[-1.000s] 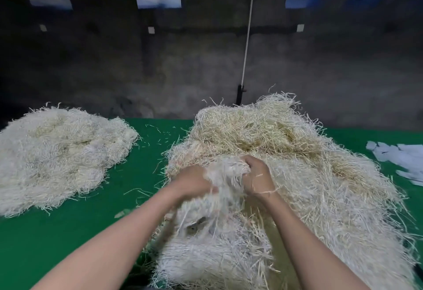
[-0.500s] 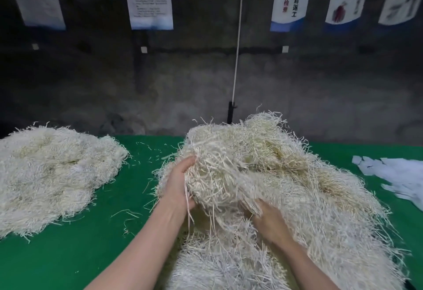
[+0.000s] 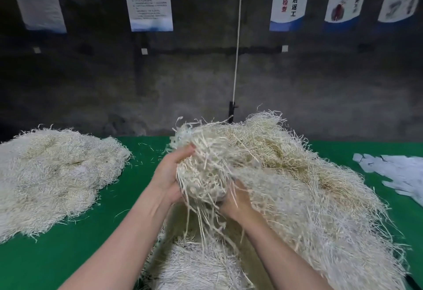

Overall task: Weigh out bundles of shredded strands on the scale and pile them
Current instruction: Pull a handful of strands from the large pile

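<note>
A big heap of pale shredded strands (image 3: pixel 320 198) covers the middle and right of the green table (image 3: pixel 68 255). Both hands hold a loose bundle of strands (image 3: pixel 206 163) lifted off the heap's left side. My left hand (image 3: pixel 169 175) cups the bundle from the left, fingers curled into it. My right hand (image 3: pixel 235 200) grips it from below on the right, fingers buried in strands. Long strands dangle from the bundle between my wrists. A second, flatter pile of strands (image 3: pixel 52 175) lies at the table's left. No scale is in view.
Torn white paper pieces (image 3: pixel 393 173) lie at the table's right edge. A dark wall (image 3: pixel 206 79) with hanging posters stands right behind the table. A white cord (image 3: pixel 237 49) runs down it to a black bracket. Bare green cloth separates the two piles.
The bundle has come up higher and clear of the heap. My left hand has slid to its left side and my right hand has gone underneath. The view has tilted upward.
</note>
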{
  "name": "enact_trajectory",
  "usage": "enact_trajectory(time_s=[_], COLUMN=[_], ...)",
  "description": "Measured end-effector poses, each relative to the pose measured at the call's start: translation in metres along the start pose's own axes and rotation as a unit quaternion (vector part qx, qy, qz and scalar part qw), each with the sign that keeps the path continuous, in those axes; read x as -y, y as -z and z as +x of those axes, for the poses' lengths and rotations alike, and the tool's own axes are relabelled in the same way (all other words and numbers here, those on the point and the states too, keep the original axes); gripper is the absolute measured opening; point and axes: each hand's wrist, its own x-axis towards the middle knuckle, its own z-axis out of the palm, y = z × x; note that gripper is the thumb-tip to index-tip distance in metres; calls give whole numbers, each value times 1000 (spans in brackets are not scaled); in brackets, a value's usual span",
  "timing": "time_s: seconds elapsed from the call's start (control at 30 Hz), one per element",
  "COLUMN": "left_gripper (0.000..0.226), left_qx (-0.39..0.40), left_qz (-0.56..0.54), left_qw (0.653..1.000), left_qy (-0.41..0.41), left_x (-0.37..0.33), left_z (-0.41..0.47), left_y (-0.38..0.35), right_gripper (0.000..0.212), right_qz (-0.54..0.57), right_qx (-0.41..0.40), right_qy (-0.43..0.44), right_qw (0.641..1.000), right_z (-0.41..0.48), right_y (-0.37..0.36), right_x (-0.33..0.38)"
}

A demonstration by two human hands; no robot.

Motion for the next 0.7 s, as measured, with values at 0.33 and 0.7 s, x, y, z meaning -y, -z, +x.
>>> enact_trajectory(time_s=[0.33, 0.7], left_gripper=[12, 26], left_qx=[-181, -152], left_qz=[183, 280], left_qw=[962, 940], left_qy=[-87, -120], left_x=[-33, -34], left_z=[-3, -8], left_y=[54, 35], right_gripper=[44, 24], right_qz=[-187, -117], right_qx=[171, 210], right_qy=[-133, 41], right_qw=[958, 970], right_z=[-53, -38], right_y=[4, 93], right_x=[-118, 49])
